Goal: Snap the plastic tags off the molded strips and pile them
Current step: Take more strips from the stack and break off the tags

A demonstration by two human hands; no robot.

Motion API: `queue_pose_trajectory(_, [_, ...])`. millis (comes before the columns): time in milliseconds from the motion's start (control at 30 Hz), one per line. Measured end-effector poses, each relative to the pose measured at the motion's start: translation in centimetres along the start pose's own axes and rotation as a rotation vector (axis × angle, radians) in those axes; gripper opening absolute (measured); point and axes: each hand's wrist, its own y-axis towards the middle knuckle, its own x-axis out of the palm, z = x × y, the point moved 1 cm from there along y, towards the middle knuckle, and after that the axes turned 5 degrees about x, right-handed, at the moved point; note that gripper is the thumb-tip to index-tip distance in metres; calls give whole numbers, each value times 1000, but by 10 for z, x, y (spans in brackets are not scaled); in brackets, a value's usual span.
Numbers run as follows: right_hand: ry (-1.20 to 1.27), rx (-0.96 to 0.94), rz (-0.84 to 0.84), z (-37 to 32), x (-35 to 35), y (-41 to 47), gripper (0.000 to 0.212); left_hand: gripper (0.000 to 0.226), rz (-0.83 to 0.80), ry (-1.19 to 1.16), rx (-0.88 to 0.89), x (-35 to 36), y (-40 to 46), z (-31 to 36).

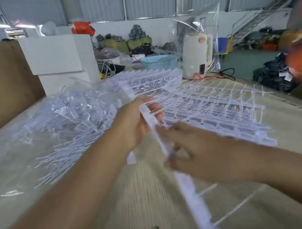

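**A thin white strip held between two hands over a wooden table**

At the centre of the frame a long white molded strip (176,162) is held up above the table (133,207). It runs from the upper middle down toward the lower right edge. The left hand (137,122) is curled round its upper end, fingers wrapped over it. The right hand (187,148) is blurred; its fingers appear to be pinching the strip just below the left hand, though the exact grip cannot be made out. Thin side stems (239,205) stick out from the lower part of the strip toward the right.

The strip is judged to be very light, thin and springy, bending easily along its length and brittle at the narrow joints where tags meet it. A hold close to each joint, with the strip braced just beside it, is likely to give a clean snap. A grip far from the joint would probably only flex the piece.

To the right of the hands, more strips (215,107) are stacked on the table, touching and partly interlocked, so snagging is likely when one is lifted. At the left, a loose heap of plastic pieces (62,129) is spread over clear sheeting. Farther back, a blue basket (157,62), a white box (60,55) and a white appliance (197,54) are seen. A blurred orange shape at the right edge cannot be identified.
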Motion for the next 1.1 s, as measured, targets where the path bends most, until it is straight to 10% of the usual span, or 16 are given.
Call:
queue_pose_trajectory(167, [462, 1, -214, -12, -22, -27, 36, 31, -126, 469, -30, -25, -3, 21])
queue_pose_trajectory(400, [383, 69, 499, 31, -29, 26, 18, 43, -478, 1125, -148, -61, -3, 25])
queue_pose_trajectory(533, [617, 224, 151, 57, 14, 57, 23, 45, -612, 1348, -140, -71, -5, 24])
queue_pose_trajectory(800, [1106, 144, 122, 65, 54, 75, 27, 28, -413, 1733, 185, -73, -18, -1])
queue_pose_trajectory(1100, [935, -45, 89, 55, 64, 67, 12, 14, -181, 1752, 721, -65, -43, -34])
